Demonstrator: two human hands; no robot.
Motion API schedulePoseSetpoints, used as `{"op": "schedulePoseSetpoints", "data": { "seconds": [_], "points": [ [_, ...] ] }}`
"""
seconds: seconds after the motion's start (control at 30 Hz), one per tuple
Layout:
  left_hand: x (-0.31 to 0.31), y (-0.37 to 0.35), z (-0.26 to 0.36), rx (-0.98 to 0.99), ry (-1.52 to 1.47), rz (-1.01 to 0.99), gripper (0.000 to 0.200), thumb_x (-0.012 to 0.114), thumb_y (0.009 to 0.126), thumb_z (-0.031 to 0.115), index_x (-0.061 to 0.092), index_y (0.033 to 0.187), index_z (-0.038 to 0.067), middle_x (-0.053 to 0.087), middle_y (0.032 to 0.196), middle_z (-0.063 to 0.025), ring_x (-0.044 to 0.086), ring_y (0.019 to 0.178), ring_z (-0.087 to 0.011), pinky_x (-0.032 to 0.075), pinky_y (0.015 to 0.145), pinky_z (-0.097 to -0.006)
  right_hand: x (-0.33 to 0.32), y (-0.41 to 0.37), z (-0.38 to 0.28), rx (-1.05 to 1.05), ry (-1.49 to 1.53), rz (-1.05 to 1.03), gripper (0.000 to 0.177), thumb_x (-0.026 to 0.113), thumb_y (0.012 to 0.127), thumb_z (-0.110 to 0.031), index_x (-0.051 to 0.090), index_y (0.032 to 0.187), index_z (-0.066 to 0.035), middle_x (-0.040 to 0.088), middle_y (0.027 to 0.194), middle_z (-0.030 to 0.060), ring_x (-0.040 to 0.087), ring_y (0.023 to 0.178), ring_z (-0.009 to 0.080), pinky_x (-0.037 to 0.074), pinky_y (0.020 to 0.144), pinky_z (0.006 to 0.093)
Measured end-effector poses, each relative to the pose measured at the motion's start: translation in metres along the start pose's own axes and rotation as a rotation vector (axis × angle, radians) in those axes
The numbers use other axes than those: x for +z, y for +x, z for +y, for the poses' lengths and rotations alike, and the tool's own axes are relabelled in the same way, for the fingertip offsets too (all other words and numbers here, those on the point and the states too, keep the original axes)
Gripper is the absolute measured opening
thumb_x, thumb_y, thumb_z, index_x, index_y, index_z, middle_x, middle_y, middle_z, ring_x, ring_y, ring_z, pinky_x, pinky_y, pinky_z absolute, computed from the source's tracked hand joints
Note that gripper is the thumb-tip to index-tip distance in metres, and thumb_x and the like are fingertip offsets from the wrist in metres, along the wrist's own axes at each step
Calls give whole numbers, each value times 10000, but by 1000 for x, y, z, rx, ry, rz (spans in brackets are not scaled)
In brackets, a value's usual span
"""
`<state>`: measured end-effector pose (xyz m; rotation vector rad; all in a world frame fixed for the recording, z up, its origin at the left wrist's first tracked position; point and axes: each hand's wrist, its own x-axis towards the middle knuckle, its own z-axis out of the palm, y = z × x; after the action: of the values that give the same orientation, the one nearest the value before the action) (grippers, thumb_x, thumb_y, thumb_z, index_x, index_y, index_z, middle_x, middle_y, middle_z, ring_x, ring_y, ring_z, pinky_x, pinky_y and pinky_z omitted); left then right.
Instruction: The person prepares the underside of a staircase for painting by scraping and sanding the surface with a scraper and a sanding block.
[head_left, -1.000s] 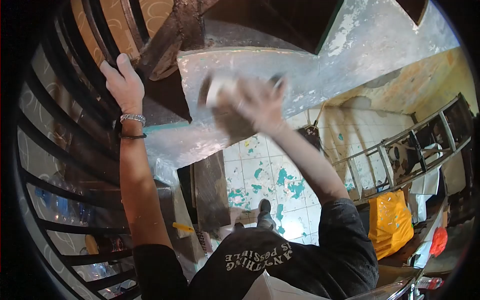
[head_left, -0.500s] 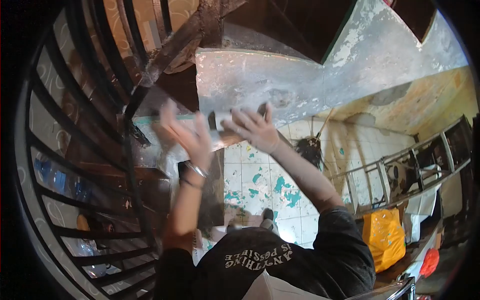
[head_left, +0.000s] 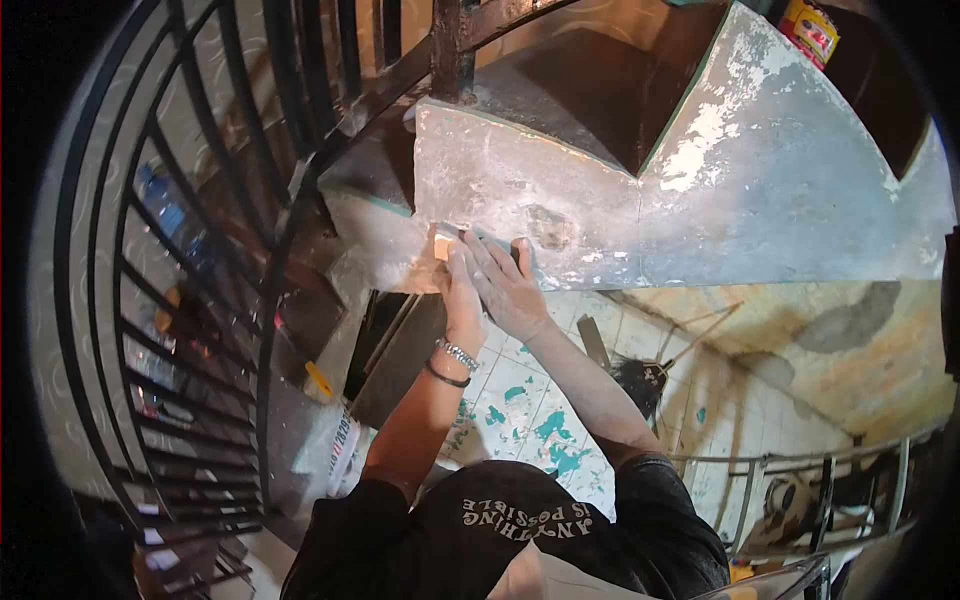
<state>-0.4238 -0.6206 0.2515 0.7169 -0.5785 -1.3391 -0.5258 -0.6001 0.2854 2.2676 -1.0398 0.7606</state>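
Both hands meet at the lower edge of the scuffed grey side wall [head_left: 590,235] of a staircase. My left hand [head_left: 462,295], with a metal bracelet and a dark band at its wrist, lies against a small pale block [head_left: 442,246]. Next to it, touching it, is my right hand [head_left: 508,290], dusty and pressed toward the wall, its thumb raised at the right. A dark edge of something shows behind its fingers. What lies under the palms is hidden.
Black curved railings [head_left: 190,300] stand at the left. Below are a tiled floor [head_left: 520,400] with green flakes, a broom head [head_left: 640,385], and a ladder [head_left: 825,500] at the lower right. A yellow-handled tool [head_left: 318,378] lies near the railings.
The hands were apart and blurred in motion; now they are together against the wall edge. The pale block shows beside them. The camera view has shifted, and more of the wall's right side shows.
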Motion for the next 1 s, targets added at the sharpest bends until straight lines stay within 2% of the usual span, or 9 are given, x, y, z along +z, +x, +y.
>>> {"op": "schedulePoseSetpoints", "data": {
  "seconds": [0.1, 0.2, 0.27, 0.3, 0.4, 0.5, 0.6, 0.77, 1.0],
  "points": [
    [19, 5, -8, 91, -139, 158, 533, 486, 1021, 467, 453, 1279, 1, 540, 1262, -127, 544, 1133, -218, 457, 958, -336, -11, -12, 6, 2, 141, -35, 556, 555, 865, -169, 496, 1406, -51, 409, 1534, 126, 440, 1354, 278, 240, 1157, 527],
    [45, 1, 1, 182, 46, 326, 427, 560, 999, 387, 472, 1109, -15, 546, 994, -97, 558, 907, -228, 483, 805, -346, -20, -31, 13, 23, 231, -73, 636, 586, 864, -173, 413, 1455, -14, 398, 1533, 157, 376, 1410, 316, 247, 1147, 539],
    [30, 25, -30, 342, 270, 419, 446, 597, 978, 366, 466, 1114, -38, 544, 996, -112, 557, 920, -235, 484, 817, -344, -33, -44, 15, 43, 244, -70, 710, 615, 856, -198, 356, 1485, 3, 395, 1529, 172, 335, 1438, 338, 250, 1132, 563],
    [27, 34, -36, 492, 502, 500, 470, 634, 957, 345, 459, 1119, -60, 541, 998, -128, 555, 933, -242, 484, 828, -342, -53, -50, 14, 48, 112, -46, 675, 597, 881, -192, 363, 1485, -3, 387, 1535, 174, 327, 1443, 343, 220, 1141, 572],
    [34, 25, -29, 611, 367, 428, 415, 666, 957, 257, 407, 1132, -16, 521, 1030, -82, 505, 906, -142, 476, 784, -300, -134, -38, 43, 249, -229, -83, 592, 581, 911, -211, 436, 1465, -61, 358, 1571, 120, 347, 1443, 288, 115, 1192, 548],
    [24, 15, -27, 552, 347, 359, 504, 665, 957, 243, 368, 1247, -43, 514, 1109, -109, 505, 967, -157, 478, 835, -307, -171, -37, 100, 293, -303, -26, 608, 543, 938, -321, 412, 1495, -114, 328, 1592, 71, 294, 1471, 251, 89, 1201, 550],
    [-1, 11, -28, 477, 313, 315, 571, 683, 940, 284, 385, 1266, -79, 511, 1152, -148, 525, 1026, -212, 463, 895, -343, -169, -23, 105, 11, -681, -116, 648, 470, 951, -457, 370, 1521, -166, 312, 1600, -3, 278, 1477, 203, 114, 1199, 565],
    [-40, -10, -19, 318, 157, 275, 527, 622, 981, 325, 426, 1292, -53, 546, 1173, -111, 525, 1036, -168, 445, 923, -307, -136, 7, 86, -79, -657, -79, 640, 440, 968, -462, 349, 1533, -176, 298, 1607, 1, 284, 1473, 199, 175, 1190, 544],
    [-73, -24, 0, 255, 165, 314, 445, 518, 1024, 405, 535, 1236, 14, 583, 1159, -65, 541, 1062, -161, 421, 950, -323, -72, 35, 55, -347, -584, -324, 683, 394, 988, -448, 258, 1558, -98, 230, 1627, 51, 192, 1502, 230, 155, 1224, 472]
  ]
}}
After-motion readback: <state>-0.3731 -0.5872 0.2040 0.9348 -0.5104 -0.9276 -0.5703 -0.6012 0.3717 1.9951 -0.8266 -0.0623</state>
